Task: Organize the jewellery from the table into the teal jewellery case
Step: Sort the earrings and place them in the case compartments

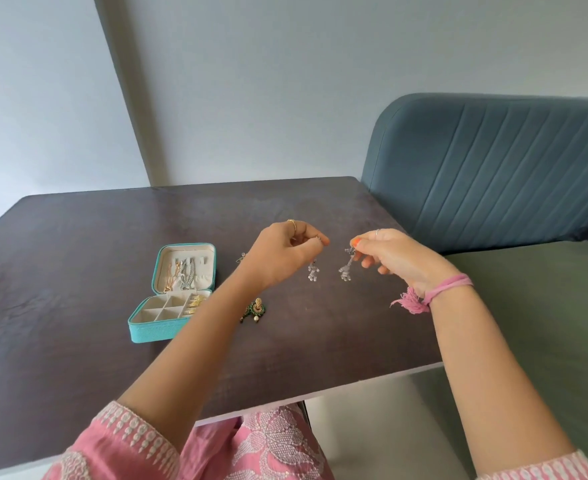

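Observation:
Above the middle of the dark table (77, 244), my left hand (285, 252) pinches one silver dangling earring (313, 272). My right hand (394, 256) pinches its matching silver earring (346, 270) a short way to the right. Both earrings hang free above the tabletop. The teal jewellery case (154, 332) lies open at the left, with chains hung in its lid (181, 273) and gold pieces in one compartment of its divided tray. A green and gold earring (255, 308) lies on the table under my left forearm. Another small piece (242, 258) peeks out behind my left wrist.
A blue-grey padded bench back (493, 168) stands beyond the table's right edge, with a green seat (545, 323) beside it. Walls rise behind the table. My pink embroidered clothing (268, 452) shows below the near table edge.

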Available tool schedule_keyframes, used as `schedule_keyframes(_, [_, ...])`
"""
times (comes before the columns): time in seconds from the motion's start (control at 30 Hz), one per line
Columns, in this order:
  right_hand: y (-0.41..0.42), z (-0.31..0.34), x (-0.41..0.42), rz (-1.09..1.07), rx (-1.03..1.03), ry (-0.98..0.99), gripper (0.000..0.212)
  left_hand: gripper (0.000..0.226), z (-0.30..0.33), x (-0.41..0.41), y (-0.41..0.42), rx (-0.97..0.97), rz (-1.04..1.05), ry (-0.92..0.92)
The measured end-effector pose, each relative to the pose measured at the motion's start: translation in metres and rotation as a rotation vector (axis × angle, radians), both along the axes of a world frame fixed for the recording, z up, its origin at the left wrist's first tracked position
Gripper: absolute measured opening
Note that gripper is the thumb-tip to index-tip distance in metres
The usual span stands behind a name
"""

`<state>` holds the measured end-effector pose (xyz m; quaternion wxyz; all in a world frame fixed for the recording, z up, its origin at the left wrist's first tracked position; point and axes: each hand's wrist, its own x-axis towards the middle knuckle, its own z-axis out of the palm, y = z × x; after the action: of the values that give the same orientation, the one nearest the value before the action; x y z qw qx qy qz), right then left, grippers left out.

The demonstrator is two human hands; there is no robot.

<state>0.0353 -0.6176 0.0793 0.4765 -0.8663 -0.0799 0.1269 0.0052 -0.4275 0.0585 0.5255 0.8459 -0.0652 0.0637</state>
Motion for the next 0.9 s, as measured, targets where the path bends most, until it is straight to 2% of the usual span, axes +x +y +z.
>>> schedule_keyframes(0.13, [0.003, 0.005, 0.0, 0.016, 0.263, 0.157, 0.013, 0.005, 0.002, -0.004, 0.0, -0.031, -0.01, -0.032])
schedule_keyframes(0.23, [0.007, 0.005, -0.002, 0.046, 0.47, 0.281, 0.013, 0.012, 0.006, -0.006, 0.002, -0.062, -0.034, -0.058])
schedule_keyframes(0.33, [0.013, 0.003, -0.006, 0.095, 0.585, 0.354, 0.016, 0.015, 0.014, -0.01, 0.003, -0.094, -0.054, -0.083])
schedule_keyframes(0.47, [0.02, -0.001, -0.009, 0.103, 0.692, 0.394, 0.017, 0.009, 0.021, -0.015, 0.004, -0.077, -0.062, -0.112])
schedule_keyframes(0.63, [0.026, -0.005, -0.014, 0.049, 0.638, 0.203, 0.017, 0.011, 0.031, -0.02, 0.007, -0.063, -0.064, -0.06])
schedule_keyframes(0.73, [0.021, -0.005, -0.015, 0.015, 0.501, 0.026, 0.015, 0.01, 0.038, -0.02, 0.012, -0.001, -0.044, -0.025])
schedule_keyframes(0.8, [0.018, -0.004, -0.017, 0.051, 0.429, -0.07, 0.019, 0.01, 0.04, -0.019, 0.015, 0.024, -0.035, -0.001])
schedule_keyframes(0.9, [0.018, -0.003, -0.021, 0.123, 0.445, -0.156, 0.019, 0.013, 0.042, -0.018, 0.017, 0.061, -0.039, 0.035])
